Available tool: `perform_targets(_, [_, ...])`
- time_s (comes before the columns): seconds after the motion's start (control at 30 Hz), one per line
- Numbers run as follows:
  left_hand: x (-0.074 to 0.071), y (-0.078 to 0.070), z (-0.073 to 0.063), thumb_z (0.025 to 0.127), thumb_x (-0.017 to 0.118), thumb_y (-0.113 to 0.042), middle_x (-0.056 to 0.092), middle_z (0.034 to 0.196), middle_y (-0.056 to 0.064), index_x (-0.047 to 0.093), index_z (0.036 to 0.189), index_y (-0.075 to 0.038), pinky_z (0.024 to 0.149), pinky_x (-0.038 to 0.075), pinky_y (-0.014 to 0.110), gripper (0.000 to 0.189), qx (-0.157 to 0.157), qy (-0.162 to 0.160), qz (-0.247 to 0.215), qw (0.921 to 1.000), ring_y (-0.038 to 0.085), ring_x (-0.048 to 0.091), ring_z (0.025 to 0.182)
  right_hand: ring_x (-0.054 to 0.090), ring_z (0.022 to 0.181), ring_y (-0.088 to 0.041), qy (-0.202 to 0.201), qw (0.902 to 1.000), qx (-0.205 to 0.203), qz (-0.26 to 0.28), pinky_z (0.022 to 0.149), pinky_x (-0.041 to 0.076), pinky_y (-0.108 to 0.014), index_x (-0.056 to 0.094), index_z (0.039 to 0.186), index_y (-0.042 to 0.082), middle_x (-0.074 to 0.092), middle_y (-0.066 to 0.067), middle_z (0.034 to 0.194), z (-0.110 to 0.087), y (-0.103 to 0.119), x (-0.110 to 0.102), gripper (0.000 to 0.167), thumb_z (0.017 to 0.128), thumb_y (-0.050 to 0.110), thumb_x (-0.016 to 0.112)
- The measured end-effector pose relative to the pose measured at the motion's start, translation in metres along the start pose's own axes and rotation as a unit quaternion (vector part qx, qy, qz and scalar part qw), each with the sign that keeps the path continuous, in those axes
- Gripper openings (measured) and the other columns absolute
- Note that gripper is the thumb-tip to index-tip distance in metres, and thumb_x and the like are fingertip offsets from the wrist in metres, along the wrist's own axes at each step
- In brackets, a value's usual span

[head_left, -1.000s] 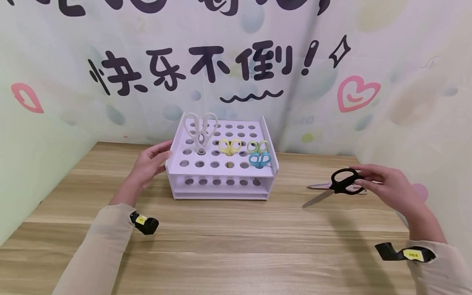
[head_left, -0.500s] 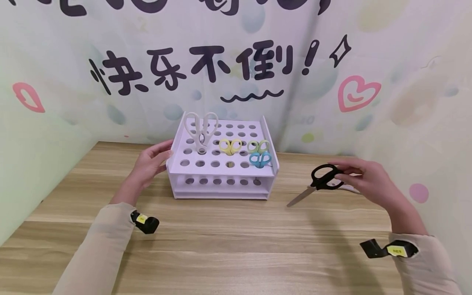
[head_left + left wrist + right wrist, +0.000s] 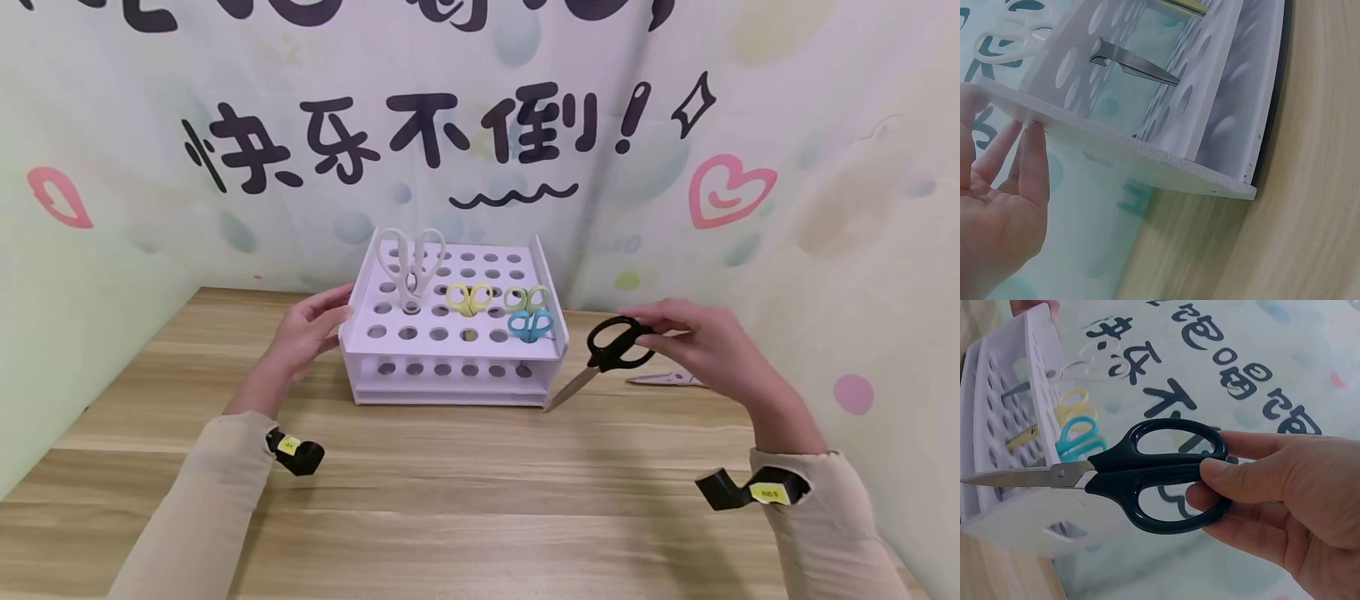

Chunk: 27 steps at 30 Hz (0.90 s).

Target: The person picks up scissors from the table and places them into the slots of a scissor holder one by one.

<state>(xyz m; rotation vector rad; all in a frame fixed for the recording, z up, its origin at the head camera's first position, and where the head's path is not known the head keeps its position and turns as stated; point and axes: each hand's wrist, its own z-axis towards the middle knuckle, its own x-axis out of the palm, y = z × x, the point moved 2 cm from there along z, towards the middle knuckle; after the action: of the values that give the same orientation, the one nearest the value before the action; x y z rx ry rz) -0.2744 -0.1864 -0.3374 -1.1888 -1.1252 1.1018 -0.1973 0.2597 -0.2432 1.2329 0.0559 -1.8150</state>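
Note:
My right hand (image 3: 686,337) pinches black-handled scissors (image 3: 1166,475) by the finger loops, blades closed and slanting down to the left. They hang just right of a white rack (image 3: 442,346) with rows of round holes. At the rack's left side panel (image 3: 1116,140), my left hand (image 3: 303,333) rests its fingertips against the outer face. White scissors (image 3: 411,271) stand in the rack at left, yellow scissors (image 3: 468,298) near the middle. At its right side are green scissors (image 3: 527,297) and, in front of them, blue scissors (image 3: 529,325), all handles up.
Another pair of scissors (image 3: 663,379) lies on the wooden table (image 3: 465,500), partly hidden behind my right hand. Behind the rack hangs a pale printed cloth (image 3: 300,225) with dark lettering and pink hearts. A wall (image 3: 82,333) bounds the left side.
My right hand has carried the black-handled scissors leftward to beside the rack, baring the blades of the scissors on the table. My left hand stays at the rack's left side.

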Motion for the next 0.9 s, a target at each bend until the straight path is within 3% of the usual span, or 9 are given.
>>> perform_targets(0.23, [-0.001,0.001,0.0,0.091,0.058,-0.019,0.044,0.124,0.005,0.037,0.14,-0.005,0.075,0.05,0.019,0.055,-0.001,0.001,0.003,1.0,0.008,0.052,0.097,0.059,0.081,-0.005,0.007,0.9997,-0.016,-0.015,0.072,0.05,-0.015,0.067,0.11,0.005,0.065,-0.001,0.096,0.024,0.017,0.006,0.041,0.074,-0.012,0.069])
perform_targets(0.4, [0.0,0.001,0.0,0.091,0.058,-0.019,0.044,0.124,0.005,0.036,0.14,-0.005,0.075,0.05,0.019,0.056,-0.001,0.002,0.004,1.0,0.008,0.052,0.097,0.06,0.079,-0.008,0.024,0.9991,-0.035,0.008,0.07,0.052,-0.019,0.067,0.11,0.006,0.066,0.002,0.093,0.043,0.034,0.01,0.038,0.076,-0.01,0.068])
perform_targets(0.6, [-0.001,0.0,-0.001,0.091,0.059,-0.019,0.046,0.122,0.004,0.037,0.14,-0.004,0.075,0.05,0.019,0.056,0.003,0.002,0.001,1.0,0.008,0.052,0.096,0.061,0.078,-0.011,0.028,0.9972,-0.069,0.008,0.067,0.052,-0.019,0.068,0.109,0.004,0.066,0.0,0.09,0.063,0.053,0.014,0.037,0.074,-0.011,0.068])
perform_targets(0.9, [-0.001,0.001,-0.001,0.09,0.059,-0.02,0.046,0.121,0.003,0.037,0.14,-0.004,0.075,0.05,0.019,0.056,0.004,0.001,0.005,1.0,0.008,0.052,0.096,0.061,0.08,-0.009,0.013,0.9962,-0.086,0.012,0.069,0.051,-0.018,0.068,0.107,0.004,0.067,-0.004,0.093,0.087,0.069,0.015,0.036,0.075,-0.011,0.068])
